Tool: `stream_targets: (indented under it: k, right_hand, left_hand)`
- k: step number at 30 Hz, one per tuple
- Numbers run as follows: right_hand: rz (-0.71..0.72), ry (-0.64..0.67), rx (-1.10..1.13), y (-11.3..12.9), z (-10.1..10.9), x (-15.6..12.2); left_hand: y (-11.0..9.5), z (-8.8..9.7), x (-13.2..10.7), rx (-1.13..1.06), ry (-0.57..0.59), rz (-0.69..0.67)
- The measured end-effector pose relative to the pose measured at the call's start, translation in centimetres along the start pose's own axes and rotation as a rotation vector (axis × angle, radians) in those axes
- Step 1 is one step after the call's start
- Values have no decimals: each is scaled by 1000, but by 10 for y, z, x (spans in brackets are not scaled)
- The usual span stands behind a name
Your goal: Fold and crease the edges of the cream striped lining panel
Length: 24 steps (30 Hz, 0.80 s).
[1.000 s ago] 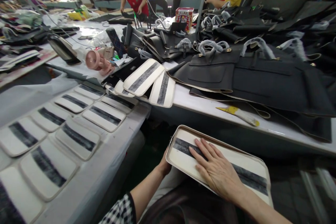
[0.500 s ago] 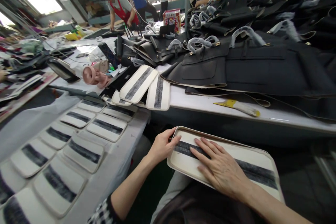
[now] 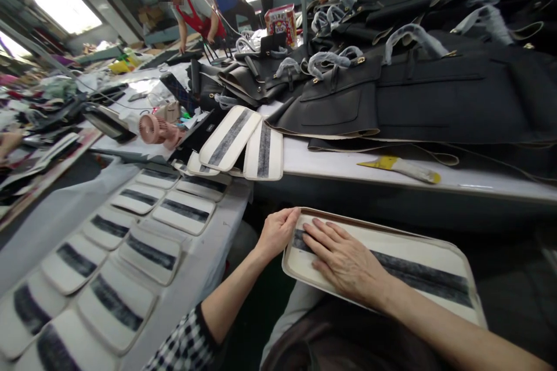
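A long cream bag panel (image 3: pixel 426 246) with rounded corners, a raised rim and a dark band down its middle rests across my lap. My left hand (image 3: pixel 277 233) pinches its upper left corner between thumb and fingers. Flat on the panel's left half lies my right hand (image 3: pixel 346 261), open, with its fingers stretched towards that corner and covering part of the dark band. Similar cream panels with dark bands (image 3: pixel 115 301) lie in rows on the side table to my left.
Two more banded panels (image 3: pixel 230 138) lean over the workbench edge. Black leather bag pieces (image 3: pixel 435 98) with wrapped handles cover the bench. A yellow-tipped brush-like tool (image 3: pixel 400 168), a pink fan (image 3: pixel 159 130) and a metal kettle (image 3: pixel 108 122) are there too. Several people stand behind.
My right hand has slid left along the panel towards the corner. My left hand has shifted slightly up and right, its thumb now closer to the rim. The view has turned a little.
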State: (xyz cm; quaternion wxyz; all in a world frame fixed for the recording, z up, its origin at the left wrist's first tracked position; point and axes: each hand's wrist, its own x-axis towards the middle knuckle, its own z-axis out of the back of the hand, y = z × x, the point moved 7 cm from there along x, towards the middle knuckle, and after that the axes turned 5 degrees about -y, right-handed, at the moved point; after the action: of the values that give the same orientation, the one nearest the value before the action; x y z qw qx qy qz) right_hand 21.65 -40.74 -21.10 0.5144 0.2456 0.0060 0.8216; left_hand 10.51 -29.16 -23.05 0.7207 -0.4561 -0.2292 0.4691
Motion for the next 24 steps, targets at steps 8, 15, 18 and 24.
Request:
stream_targets:
  k: [8,15,18,24]
  right_hand:
    - [-38,-16,17,0,-2,2]
    - [-48,5,36,-2,-5,2]
    - [-54,18,31,-2,-7,1]
    - [-63,27,49,-2,-6,0]
  left_hand:
    - [-9,-1,9,161,38,-82]
    - [-4,-5,16,186,-5,-85]
    - [-1,-7,16,162,0,-70]
    - [1,-7,16,63,18,-25]
